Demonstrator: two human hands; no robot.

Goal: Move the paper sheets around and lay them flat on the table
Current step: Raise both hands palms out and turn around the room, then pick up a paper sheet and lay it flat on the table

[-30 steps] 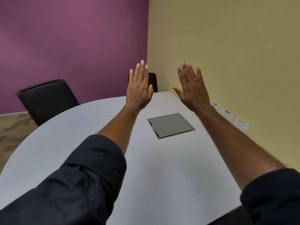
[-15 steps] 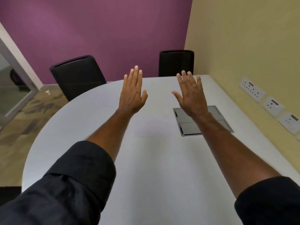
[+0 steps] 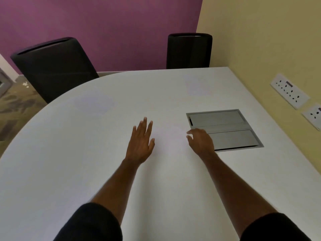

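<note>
Three faint white paper sheets lie flat on the white table [image 3: 69, 171], hard to tell from its surface. One sheet [image 3: 94, 105] is at the far left, another sheet [image 3: 198, 86] at the far right, and a third sheet [image 3: 171, 136] lies between my hands. My left hand [image 3: 141, 143] hovers palm down at that sheet's left side, fingers spread, holding nothing. My right hand [image 3: 200, 141] is at its right side, fingers bent down toward the table and thumb apart. Whether it touches the sheet is unclear.
A grey metal cable hatch [image 3: 224, 129] is set flush in the table just right of my right hand. Two black chairs [image 3: 52, 66] [image 3: 189, 51] stand at the far edge. Wall sockets [image 3: 289, 90] line the yellow wall on the right.
Both hands have come down from raised, palms forward, to just above the table. My view has tilted downward, and my right fingers have curled.
</note>
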